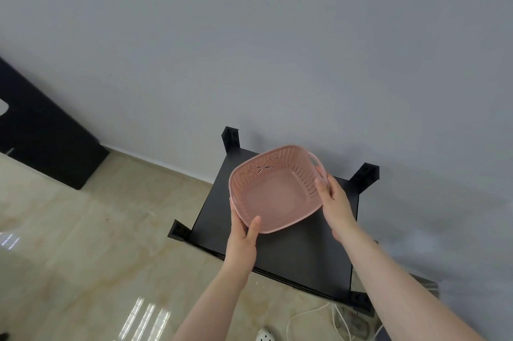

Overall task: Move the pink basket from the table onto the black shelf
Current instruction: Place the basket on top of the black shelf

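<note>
While the pink basket (pixel 274 188) is held just right of the frame's centre, over the top panel of the black shelf (pixel 299 254), the person grips it from both sides. The left hand (pixel 244 232) clasps the near-left rim, thumb hooked inside the basket and fingers wrapped beneath. The right hand (pixel 334 202) closes on the right rim beside the cut-out handle, thumb over the edge. The basket looks empty and tips slightly toward the camera; whether its base already touches the shelf top cannot be told, though it appears to be a little above it.

The carry seems over and the placing step is in hand. The next move calls for levelling the basket, lowering it onto the flat black surface well inside the four raised corner posts, then opening both hands and drawing them clear. Light perforated plastic should settle easily, but it may slide on the smooth panel if nudged.

At the lower edge of the frame, a white cable (pixel 311 315) lies on the tiled floor (pixel 83 229).
</note>
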A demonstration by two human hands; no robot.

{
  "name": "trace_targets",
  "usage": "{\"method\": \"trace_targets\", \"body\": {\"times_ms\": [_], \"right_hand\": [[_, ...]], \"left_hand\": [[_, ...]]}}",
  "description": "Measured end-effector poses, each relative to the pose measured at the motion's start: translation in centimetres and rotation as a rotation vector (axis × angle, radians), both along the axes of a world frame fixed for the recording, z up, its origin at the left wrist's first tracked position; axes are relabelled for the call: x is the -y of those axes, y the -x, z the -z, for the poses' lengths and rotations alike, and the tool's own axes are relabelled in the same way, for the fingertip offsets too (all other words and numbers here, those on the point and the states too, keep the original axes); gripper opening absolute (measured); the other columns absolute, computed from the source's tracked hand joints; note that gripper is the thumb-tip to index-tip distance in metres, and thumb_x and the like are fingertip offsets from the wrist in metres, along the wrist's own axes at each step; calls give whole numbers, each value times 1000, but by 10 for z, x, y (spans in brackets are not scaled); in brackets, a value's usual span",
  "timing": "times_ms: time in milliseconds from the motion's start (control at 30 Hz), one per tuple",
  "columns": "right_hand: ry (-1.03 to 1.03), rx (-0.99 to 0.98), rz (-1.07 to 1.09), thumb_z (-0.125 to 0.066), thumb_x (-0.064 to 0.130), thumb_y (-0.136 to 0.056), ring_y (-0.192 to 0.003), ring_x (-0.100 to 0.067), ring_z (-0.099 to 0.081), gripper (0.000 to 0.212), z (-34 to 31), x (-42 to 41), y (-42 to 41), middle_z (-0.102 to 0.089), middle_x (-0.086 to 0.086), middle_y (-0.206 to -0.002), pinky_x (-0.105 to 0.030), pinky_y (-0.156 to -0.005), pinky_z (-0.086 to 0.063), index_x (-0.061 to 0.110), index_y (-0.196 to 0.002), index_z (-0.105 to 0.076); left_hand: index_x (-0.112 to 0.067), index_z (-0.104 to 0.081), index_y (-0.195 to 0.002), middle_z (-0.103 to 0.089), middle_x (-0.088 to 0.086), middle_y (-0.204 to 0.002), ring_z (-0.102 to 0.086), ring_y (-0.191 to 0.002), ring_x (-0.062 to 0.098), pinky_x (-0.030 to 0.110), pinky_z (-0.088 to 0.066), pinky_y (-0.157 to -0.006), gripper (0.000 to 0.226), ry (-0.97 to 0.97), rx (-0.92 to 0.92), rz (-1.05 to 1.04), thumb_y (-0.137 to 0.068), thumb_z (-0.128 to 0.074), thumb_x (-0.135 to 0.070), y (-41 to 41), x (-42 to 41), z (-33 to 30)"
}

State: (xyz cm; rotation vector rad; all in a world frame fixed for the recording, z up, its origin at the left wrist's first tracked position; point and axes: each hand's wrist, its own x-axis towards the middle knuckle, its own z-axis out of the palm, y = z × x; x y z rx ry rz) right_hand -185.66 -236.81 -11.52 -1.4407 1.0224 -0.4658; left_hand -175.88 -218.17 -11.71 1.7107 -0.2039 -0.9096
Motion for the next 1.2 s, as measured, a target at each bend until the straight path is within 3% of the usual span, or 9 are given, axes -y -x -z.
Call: {"method": "trace_targets", "body": {"times_ms": [200,333,433,533,633,800,1067,1200], "right_hand": [[-14,-1,-21,-46,37,-103,-98,18,-54,37,-2,0,0,-59,29,-112,4,-72,-43,29,-138,-51],[-16,-10,-15,-47,38,-102,-100,14,-55,42,-1,0,0,-63,16,-116,2,-71,-45,25,-142,-52],[-10,-14,-11,-47,41,-102,-106,9,-58,45,-1,-1,1,-65,9,-125,-8,-76,-48,24,-143,-53],[6,-8,26,-47,43,-101,-116,-8,-61,46,2,-4,3,-67,6,-127,-17,-86,-45,23,-141,-55],[4,-11,86,-46,42,-102,-119,-14,-60,46,3,-13,4,-66,5,-126,-21,-88,-43,21,-142,-53],[1,7,184,-47,40,-102,-119,-14,-58,46,2,-30,7,-63,5,-128,-23,-90,-42,22,-145,-50],[-40,-10,341,-48,43,-100,-128,-20,-56,52,7,-54,8,-62,-2,-139,-32,-100,-44,21,-148,-48],[-53,-1,423,-49,43,-100,-129,-21,-55,53,7,-67,4,-61,-1,-140,-38,-105,-45,21,-148,-48]], "left_hand": [[-45,-5,-156,-41,-21,-148,-38,-130,4,24,-26,-107,72,8,-4,20,-99,-49,-39,-1,-1,-3],[-46,-6,-155,-41,-20,-150,-38,-131,4,25,-26,-107,71,5,-7,22,-99,-48,-38,-2,-1,-2],[-46,-7,-156,-41,-20,-150,-38,-131,5,25,-26,-107,70,3,-7,21,-100,-47,-37,-3,0,-3],[-44,-6,-156,-39,-18,-153,-36,-135,5,25,-24,-109,69,9,-10,32,-100,-46,-38,-8,1,-4],[-44,-5,-156,-35,-19,-155,-32,-139,6,26,-23,-112,68,4,-2,52,-100,-43,-40,-14,3,-4],[-42,-6,-157,-32,-16,-158,-29,-145,9,33,-21,-119,64,-6,11,77,-102,-39,-39,-24,5,-4],[-38,-13,-158,-31,-12,-160,-28,-147,13,30,-20,-115,59,-26,30,166,-103,-35,-39,-44,10,-4],[-42,-15,-156,-33,-13,-159,-30,-146,14,37,-20,-120,58,-15,12,228,-102,-36,-41,-60,11,3]]}}
